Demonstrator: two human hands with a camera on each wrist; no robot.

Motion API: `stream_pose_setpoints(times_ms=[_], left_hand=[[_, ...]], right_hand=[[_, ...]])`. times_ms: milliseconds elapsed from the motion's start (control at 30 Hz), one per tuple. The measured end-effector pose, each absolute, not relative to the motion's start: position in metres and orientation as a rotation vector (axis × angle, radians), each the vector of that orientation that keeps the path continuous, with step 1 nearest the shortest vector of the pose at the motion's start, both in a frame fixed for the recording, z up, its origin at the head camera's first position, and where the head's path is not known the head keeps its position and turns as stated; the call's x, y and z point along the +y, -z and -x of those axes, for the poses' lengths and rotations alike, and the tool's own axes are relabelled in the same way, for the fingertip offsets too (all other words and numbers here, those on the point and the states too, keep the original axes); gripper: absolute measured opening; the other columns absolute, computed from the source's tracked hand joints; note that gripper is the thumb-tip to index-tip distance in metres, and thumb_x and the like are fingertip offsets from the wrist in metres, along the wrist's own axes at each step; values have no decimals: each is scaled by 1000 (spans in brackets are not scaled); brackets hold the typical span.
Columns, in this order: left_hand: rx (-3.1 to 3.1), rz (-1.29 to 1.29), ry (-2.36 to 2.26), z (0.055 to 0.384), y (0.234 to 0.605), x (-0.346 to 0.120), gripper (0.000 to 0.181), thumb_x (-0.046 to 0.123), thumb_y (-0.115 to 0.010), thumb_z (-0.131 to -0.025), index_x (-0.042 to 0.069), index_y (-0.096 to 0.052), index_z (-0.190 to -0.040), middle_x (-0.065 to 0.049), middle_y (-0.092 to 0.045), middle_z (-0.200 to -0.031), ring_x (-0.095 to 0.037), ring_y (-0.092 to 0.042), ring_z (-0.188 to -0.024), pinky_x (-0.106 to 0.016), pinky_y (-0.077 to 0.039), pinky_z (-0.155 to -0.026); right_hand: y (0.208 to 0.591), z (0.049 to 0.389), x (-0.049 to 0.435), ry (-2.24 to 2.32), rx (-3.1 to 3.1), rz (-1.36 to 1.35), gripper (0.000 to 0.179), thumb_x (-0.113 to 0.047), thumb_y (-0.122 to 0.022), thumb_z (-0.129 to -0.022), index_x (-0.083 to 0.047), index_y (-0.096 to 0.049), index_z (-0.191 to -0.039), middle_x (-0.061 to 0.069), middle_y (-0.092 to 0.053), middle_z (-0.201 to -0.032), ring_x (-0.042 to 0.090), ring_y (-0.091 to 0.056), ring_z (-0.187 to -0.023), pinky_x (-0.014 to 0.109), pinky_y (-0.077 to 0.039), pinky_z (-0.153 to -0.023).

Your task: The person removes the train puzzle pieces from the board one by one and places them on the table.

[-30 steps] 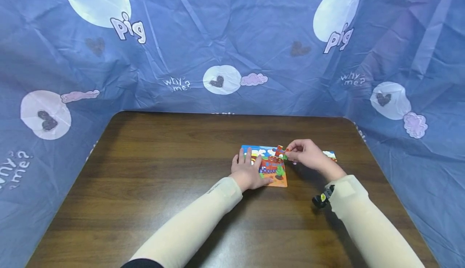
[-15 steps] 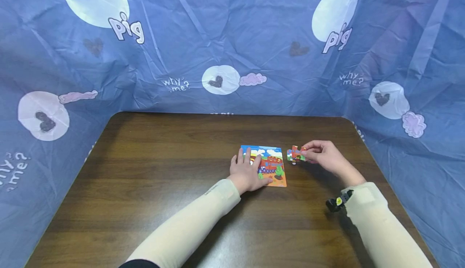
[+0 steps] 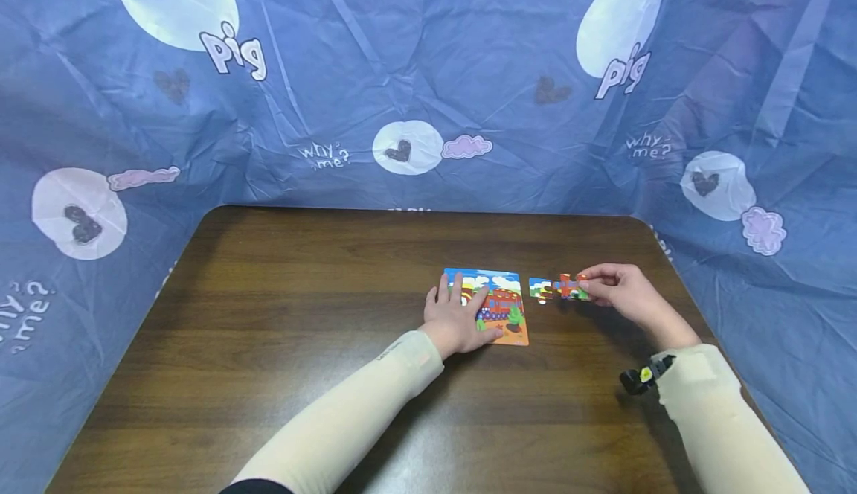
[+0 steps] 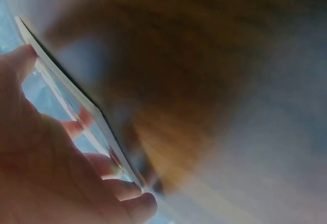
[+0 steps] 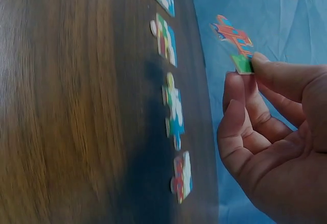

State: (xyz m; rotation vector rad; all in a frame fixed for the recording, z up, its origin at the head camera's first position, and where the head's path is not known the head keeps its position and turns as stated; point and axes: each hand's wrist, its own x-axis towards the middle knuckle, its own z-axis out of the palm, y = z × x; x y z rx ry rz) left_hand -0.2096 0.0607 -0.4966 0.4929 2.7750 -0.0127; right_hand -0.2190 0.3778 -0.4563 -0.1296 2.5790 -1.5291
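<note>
In the head view my left hand (image 3: 454, 323) rests with fingers spread over a colourful jigsaw puzzle (image 3: 506, 334), which lies flat and shows a red bus. The left wrist view shows the edge of its board (image 4: 104, 124) beside that hand's fingers. To the right, my right hand (image 3: 626, 293) pinches a red and green puzzle piece (image 5: 236, 39) between thumb and fingers, above the table. Below it on the tabletop lie three loose pieces in a row: one nearest the puzzle (image 5: 166, 40), a blue and white one (image 5: 174, 109), and a red and white one (image 5: 182, 178).
The brown wooden table (image 3: 301, 375) has rounded far corners. Behind it and at both sides hangs a blue printed cloth (image 3: 415, 55). A small black device (image 3: 646, 376) is strapped at my right wrist.
My right hand has moved right with the puzzle piece, away from the puzzle's upper right corner. A loose piece beside the puzzle has come into view. The left hand stays in place.
</note>
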Motion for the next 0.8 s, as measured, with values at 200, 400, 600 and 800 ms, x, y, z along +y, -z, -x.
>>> stream_pose_setpoints(times_ms=[200,400,600,800], left_hand=[[2767,-491,2,209,495,60,88,86,-31,-89,43,-10,-164,-12,-3,-170,-37,0,-153,-53,-16,-118],[2761,-484,2,209,495,60,88,86,-31,-89,43,-9,-163,-11,-2,-170,-37,1,-153,-53,-16,-118],[2742,-487,8,208,493,59,87,86,-27,-90,44,-5,-163,-11,1,-170,-37,4,-153,-53,-14,-118],[2730,-525,6,210,492,57,87,86,-25,-90,44,-6,-163,-9,-1,-170,-37,3,-153,-52,-14,-119]], right_hand=[[459,216,398,1459,2622,92,34,-10,-70,-97,15,-64,-119,14,-73,-90,22,-70,-76,37,-59,-70],[463,211,417,1447,2626,11,40,-12,-72,-97,18,-62,-121,14,-73,-92,19,-70,-78,34,-59,-70],[469,205,432,1430,2593,-58,43,-15,-73,-97,18,-61,-120,9,-74,-93,15,-69,-80,33,-58,-70],[474,201,444,1451,2560,-79,40,-16,-74,-96,17,-64,-117,9,-75,-94,15,-70,-79,32,-57,-69]])
